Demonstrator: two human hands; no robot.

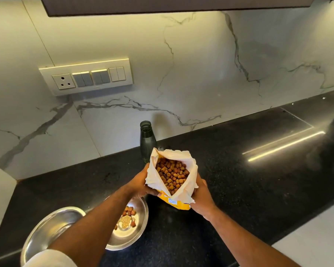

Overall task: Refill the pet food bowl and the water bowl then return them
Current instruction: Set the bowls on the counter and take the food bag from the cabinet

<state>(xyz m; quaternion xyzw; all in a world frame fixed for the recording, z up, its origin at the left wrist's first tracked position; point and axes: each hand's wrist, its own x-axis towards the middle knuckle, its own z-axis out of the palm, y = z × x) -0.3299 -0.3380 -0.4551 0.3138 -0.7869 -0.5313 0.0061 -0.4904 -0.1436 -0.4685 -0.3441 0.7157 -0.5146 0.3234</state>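
A yellow pet food bag (178, 203) with a torn white mouth stands open above the black counter, full of brown kibble (172, 176). My left hand (139, 184) grips its left side and my right hand (200, 195) grips its right side. Below my left forearm sits a steel bowl (137, 230) holding a few kibble pieces and some crumbs. A second steel bowl (52, 226), with nothing visible inside, stands to its left, partly hidden by my arm. An uncapped dark bottle (147, 141) stands behind the bag by the wall.
The black granite counter (249, 189) runs right toward a glass hob (301, 132). A marble backsplash with a switch panel (87, 78) rises behind. A dark cabinet hangs overhead. White surfaces border the counter at left and lower right.
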